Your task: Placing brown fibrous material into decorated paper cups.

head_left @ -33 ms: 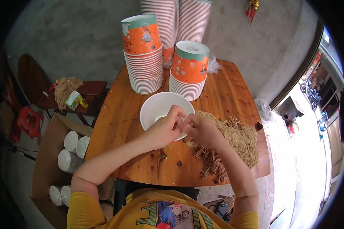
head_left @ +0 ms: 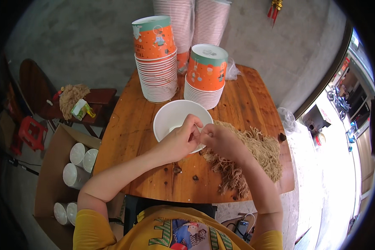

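Observation:
A white paper bucket [head_left: 167, 118] stands mouth up in the middle of the wooden table. Both hands meet over its near right rim, fingertips close together. My left hand [head_left: 185, 138] is closed with thumb and fingers curled inward. My right hand [head_left: 221, 142] is curled too, its fingers bent into a pinch. Whatever lies between the fingertips is too small or too hidden to make out. Under and beside my right forearm spreads a heap of tan strings [head_left: 260, 152], reaching the table's right edge.
Behind the bucket stand upside-down stacks of orange-and-green printed buckets, one on the left [head_left: 155, 79] and a shorter one [head_left: 203, 93]. Taller white stacks [head_left: 212, 25] rise at the back. Left of the table, a cardboard box [head_left: 50, 183] holds several white cylinders. A red stool [head_left: 32, 132] stands farther left.
The bucket and my right hand have shifted very slightly to the right. My left hand keeps its place, and the rest looks the same.

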